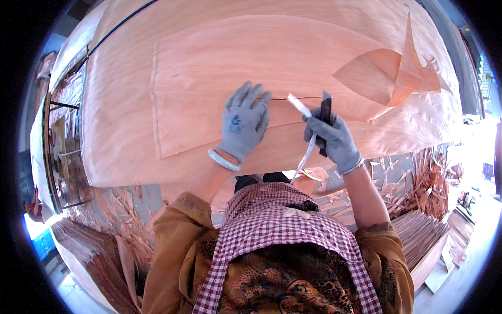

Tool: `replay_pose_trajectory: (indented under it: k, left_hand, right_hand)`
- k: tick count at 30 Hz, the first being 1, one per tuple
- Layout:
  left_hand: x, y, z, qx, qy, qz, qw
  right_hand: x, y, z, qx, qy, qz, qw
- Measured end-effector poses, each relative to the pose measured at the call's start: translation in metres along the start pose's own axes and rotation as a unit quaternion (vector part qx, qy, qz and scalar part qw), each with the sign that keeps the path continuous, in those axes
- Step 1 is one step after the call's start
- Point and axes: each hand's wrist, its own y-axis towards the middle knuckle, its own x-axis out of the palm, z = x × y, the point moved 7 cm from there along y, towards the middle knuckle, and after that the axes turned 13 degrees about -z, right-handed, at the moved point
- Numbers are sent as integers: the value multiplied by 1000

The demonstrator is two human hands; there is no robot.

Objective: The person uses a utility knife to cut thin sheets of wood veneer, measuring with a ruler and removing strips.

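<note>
My left hand [243,123], in a grey glove, lies on a thin wood veneer sheet [225,57] with its fingers stretched out beside a dark narrow split [314,98]. My right hand [332,137], gloved the same way, is closed round a black utility knife [325,112] whose slanted blade points away from me. A strip of white tape [298,104] also passes through the right hand's fingers; one end sticks out over the split and the other hangs toward my apron. To the far right, a curled loose piece of veneer [376,73] rests on the sheet.
Broad veneer layers [120,131] form the work surface. Torn veneer scraps [387,178] litter the floor between it and me. Stacked veneer strips [83,251] stand at lower left, with another stack [418,235] at lower right. A dark cord [123,23] crosses the far left corner.
</note>
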Motion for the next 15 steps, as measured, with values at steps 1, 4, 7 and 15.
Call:
replay_pose_trajectory:
  k: [1, 4, 7, 15]
  left_hand:
    - [10, 0, 3, 30, 122, -34, 992]
    - [34, -2, 0, 66, 144, -69, 985]
    - [49, 5, -2, 71, 114, -81, 988]
    - [48, 3, -5, 70, 150, -85, 983]
  right_hand:
    - [-4, 5, -6, -17, -32, 4, 999]
    - [-10, 21, -14, -71, -87, 16, 993]
    - [-50, 42, 21, -75, -261, 65, 960]
    - [-50, 42, 19, -32, -372, 117, 920]
